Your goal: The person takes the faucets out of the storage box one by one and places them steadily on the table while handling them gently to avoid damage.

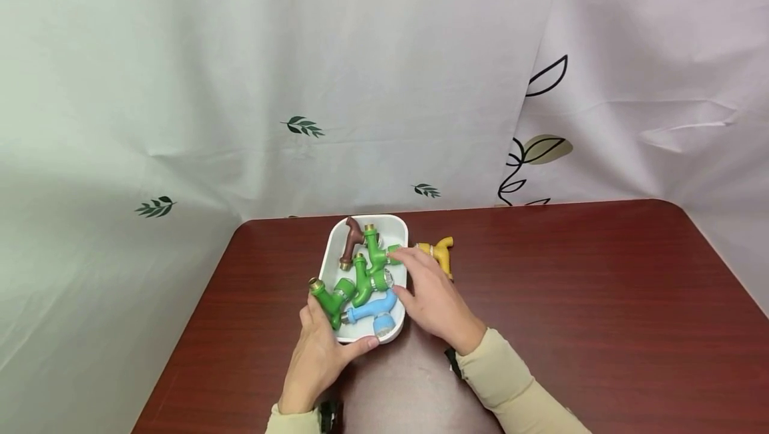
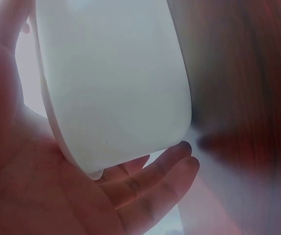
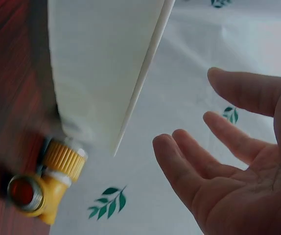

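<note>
Left hand (image 1: 318, 354) apparently cradles tray (image 1: 334, 250).

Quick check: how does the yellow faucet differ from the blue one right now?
The yellow faucet lies on the table outside the white tray, past its right rim; the blue faucet lies inside the tray at its near end. The blue faucet is crowded against green faucets, while the yellow faucet lies alone. The right hand hovers between them, gripping neither. Both are plastic faucets with brass-coloured threaded ends.
</note>
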The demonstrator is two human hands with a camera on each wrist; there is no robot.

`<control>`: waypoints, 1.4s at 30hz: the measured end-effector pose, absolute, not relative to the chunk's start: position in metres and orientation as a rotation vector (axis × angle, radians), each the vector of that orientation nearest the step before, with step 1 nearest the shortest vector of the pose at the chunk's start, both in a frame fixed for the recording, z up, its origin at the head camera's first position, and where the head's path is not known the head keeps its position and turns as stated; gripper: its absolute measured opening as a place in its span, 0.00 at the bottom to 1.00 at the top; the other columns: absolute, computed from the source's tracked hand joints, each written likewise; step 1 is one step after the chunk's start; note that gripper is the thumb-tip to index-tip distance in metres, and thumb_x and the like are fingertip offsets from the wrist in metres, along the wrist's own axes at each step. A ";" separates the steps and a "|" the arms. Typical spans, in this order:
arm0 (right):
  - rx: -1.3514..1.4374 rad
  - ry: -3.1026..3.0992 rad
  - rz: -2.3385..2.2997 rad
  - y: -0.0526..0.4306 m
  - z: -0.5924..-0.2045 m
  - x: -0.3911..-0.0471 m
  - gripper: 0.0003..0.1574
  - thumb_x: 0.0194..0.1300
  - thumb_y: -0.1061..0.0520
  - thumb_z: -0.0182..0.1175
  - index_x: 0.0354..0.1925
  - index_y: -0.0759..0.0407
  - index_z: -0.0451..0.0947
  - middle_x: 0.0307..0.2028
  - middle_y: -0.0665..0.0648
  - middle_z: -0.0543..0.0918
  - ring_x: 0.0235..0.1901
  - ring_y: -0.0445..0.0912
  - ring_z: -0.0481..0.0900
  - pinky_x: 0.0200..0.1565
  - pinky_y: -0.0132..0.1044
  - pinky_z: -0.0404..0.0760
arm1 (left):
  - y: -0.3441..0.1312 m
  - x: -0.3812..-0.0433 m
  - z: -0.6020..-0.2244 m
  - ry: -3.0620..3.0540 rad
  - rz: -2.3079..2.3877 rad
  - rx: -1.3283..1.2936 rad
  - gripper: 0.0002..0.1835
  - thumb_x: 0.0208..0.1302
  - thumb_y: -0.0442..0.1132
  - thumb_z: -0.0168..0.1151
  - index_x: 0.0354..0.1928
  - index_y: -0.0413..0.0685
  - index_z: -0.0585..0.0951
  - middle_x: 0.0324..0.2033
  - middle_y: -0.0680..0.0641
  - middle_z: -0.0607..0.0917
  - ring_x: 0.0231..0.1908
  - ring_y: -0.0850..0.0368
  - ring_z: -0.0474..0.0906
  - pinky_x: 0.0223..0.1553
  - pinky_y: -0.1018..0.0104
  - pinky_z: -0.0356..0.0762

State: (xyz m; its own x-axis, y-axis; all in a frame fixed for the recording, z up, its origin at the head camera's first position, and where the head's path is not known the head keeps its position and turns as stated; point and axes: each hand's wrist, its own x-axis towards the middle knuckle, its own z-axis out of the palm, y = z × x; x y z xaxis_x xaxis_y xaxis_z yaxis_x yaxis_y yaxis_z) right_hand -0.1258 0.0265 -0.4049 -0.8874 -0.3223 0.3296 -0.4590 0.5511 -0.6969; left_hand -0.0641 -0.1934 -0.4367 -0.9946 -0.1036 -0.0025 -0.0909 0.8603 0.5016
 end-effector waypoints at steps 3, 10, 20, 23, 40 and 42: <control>0.745 -2.633 1.229 0.021 -0.403 -0.123 0.31 0.62 0.64 0.70 0.63 0.59 0.76 0.63 0.62 0.74 0.65 0.56 0.70 0.65 0.53 0.67 | -0.193 -0.064 -0.437 -3.011 -0.802 0.155 0.79 0.40 0.71 0.77 0.74 0.23 0.41 0.59 0.26 0.63 0.52 0.32 0.76 0.51 0.43 0.76; 0.849 -2.680 1.166 0.011 -0.395 -0.121 0.33 0.63 0.64 0.69 0.65 0.57 0.75 0.67 0.61 0.71 0.66 0.57 0.68 0.63 0.53 0.70 | -0.193 -0.064 -0.437 -2.989 -0.798 0.137 0.78 0.40 0.70 0.78 0.73 0.20 0.44 0.58 0.25 0.64 0.52 0.32 0.76 0.51 0.43 0.76; 1.022 -2.655 1.083 -0.003 -0.389 -0.118 0.34 0.65 0.67 0.65 0.68 0.58 0.72 0.71 0.60 0.67 0.69 0.55 0.65 0.62 0.48 0.72 | -0.193 -0.065 -0.435 -2.996 -0.798 0.120 0.78 0.40 0.70 0.77 0.73 0.20 0.43 0.59 0.25 0.63 0.52 0.31 0.76 0.51 0.44 0.76; 1.079 -2.665 1.044 -0.009 -0.388 -0.117 0.35 0.65 0.68 0.65 0.69 0.58 0.71 0.72 0.60 0.65 0.70 0.55 0.64 0.62 0.47 0.73 | -0.193 -0.065 -0.435 -2.990 -0.790 0.122 0.78 0.40 0.70 0.78 0.73 0.19 0.43 0.59 0.24 0.63 0.52 0.30 0.76 0.51 0.43 0.76; 1.270 -2.686 0.783 -0.047 -0.385 -0.110 0.49 0.52 0.66 0.74 0.71 0.59 0.68 0.72 0.60 0.66 0.71 0.51 0.63 0.69 0.41 0.62 | -0.195 -0.062 -0.436 -2.949 -0.771 0.020 0.71 0.45 0.58 0.80 0.72 0.18 0.46 0.59 0.22 0.64 0.54 0.31 0.74 0.51 0.45 0.76; 1.275 -2.677 0.762 -0.049 -0.386 -0.110 0.47 0.53 0.66 0.72 0.71 0.59 0.68 0.72 0.61 0.67 0.71 0.52 0.63 0.70 0.41 0.62 | -0.194 -0.062 -0.435 -2.962 -0.771 0.032 0.71 0.45 0.58 0.80 0.72 0.18 0.46 0.60 0.22 0.64 0.55 0.31 0.74 0.51 0.45 0.76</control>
State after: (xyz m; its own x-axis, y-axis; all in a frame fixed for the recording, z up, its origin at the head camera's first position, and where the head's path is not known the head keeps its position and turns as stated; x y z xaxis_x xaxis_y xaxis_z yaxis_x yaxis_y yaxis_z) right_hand -0.1098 -0.0489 -0.3863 -0.6504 -0.7073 0.2769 -0.7472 0.5300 -0.4010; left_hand -0.0620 -0.1943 -0.4352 -0.9965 -0.0405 0.0730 0.0002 0.8731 0.4875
